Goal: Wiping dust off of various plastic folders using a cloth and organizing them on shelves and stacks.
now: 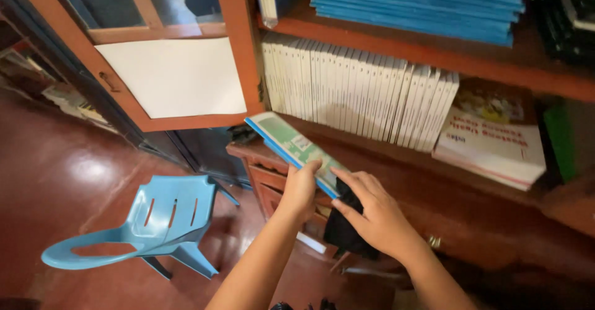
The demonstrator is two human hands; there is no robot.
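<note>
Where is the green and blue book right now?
In the head view's middle, the green and blue book is held by the left hand, below the row of white books.

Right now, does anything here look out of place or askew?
Mostly tidy. The white books stand upright in a row, but the stack of paperbacks beside them lies flat and skewed. The left hand holds a green-and-blue book; the right hand presses a black cloth.

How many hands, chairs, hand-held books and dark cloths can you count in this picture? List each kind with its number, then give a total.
Hands: 2, left hand and right hand
Blue plastic chair: 1
Held green-and-blue book: 1
Black cloth: 1
Total: 5
</note>
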